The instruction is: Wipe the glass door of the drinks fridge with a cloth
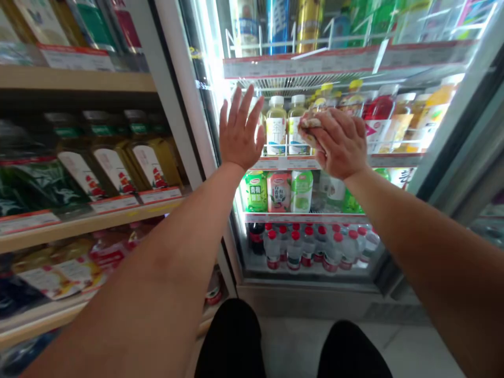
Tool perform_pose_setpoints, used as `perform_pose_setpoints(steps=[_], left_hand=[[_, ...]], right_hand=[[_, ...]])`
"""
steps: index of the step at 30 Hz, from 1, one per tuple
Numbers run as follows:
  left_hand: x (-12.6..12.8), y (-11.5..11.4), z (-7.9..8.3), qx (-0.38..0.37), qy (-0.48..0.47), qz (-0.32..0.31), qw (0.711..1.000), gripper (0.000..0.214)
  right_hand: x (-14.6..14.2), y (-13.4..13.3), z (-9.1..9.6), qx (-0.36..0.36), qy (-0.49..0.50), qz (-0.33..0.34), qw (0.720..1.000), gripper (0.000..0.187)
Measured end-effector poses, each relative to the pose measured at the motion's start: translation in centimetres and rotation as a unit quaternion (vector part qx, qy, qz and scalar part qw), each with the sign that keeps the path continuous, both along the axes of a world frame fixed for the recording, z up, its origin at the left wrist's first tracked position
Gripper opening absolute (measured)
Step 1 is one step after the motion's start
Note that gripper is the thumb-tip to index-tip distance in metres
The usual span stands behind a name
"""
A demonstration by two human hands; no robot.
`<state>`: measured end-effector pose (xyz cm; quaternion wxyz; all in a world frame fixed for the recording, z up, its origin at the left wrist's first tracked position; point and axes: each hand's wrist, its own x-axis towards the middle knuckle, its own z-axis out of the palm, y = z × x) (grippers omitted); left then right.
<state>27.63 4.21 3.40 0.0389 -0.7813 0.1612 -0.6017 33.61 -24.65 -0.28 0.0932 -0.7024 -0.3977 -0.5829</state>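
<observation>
My left hand (pixel 241 131) is spread with its fingers apart and pointing up, seemingly flat against the glass front of a drinks fridge. To its right, my right hand (pixel 340 142) is closed around a crumpled, stained cloth (pixel 312 126) held at the same glass. Behind the hands stand tea bottles with white caps (pixel 276 126) on a wire shelf. A red drink bottle (pixel 380 113) shows just beyond my right hand. Part of the cloth is hidden by my fingers.
Green and pink cartons (pixel 279 191) and red-capped water bottles (pixel 294 249) fill the fridge's lower shelves. On the left, a wooden shelf (pixel 79 81) holds oil-like bottles (pixel 112 157) beside the fridge frame (pixel 181 94). My knees (pixel 232 336) are close to the fridge base (pixel 307 302).
</observation>
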Motion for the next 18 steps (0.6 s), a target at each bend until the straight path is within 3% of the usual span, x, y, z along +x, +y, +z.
perform_pose_setpoints(steps=[8, 10, 13, 15, 17, 18], left_hand=[[0.13, 0.01, 0.03, -0.006, 0.01, -0.006, 1.0, 0.062], [0.15, 0.02, 0.02, -0.001, 0.004, 0.003, 1.0, 0.061], [0.03, -0.08, 0.05, -0.012, 0.021, -0.014, 1.0, 0.063], [-0.27, -0.31, 0.03, -0.028, 0.026, -0.034, 0.999, 0.063], [-0.66, -0.61, -0.02, -0.038, 0.024, -0.04, 0.998, 0.062], [-0.83, -0.73, -0.05, -0.038, 0.022, -0.037, 0.998, 0.061]], right_hand=[[-0.06, 0.02, -0.04, -0.005, 0.019, 0.039, 0.999, 0.054], [0.08, 0.14, -0.01, 0.056, -0.004, 0.029, 0.998, 0.056], [0.43, 0.31, 0.05, 0.207, -0.033, 0.005, 0.978, 0.064], [0.57, 0.31, 0.02, 0.25, -0.034, -0.002, 0.968, 0.067], [0.56, 0.2, -0.11, 0.211, -0.025, -0.003, 0.977, 0.064], [0.49, 0.1, -0.21, 0.16, -0.017, -0.001, 0.987, 0.061]])
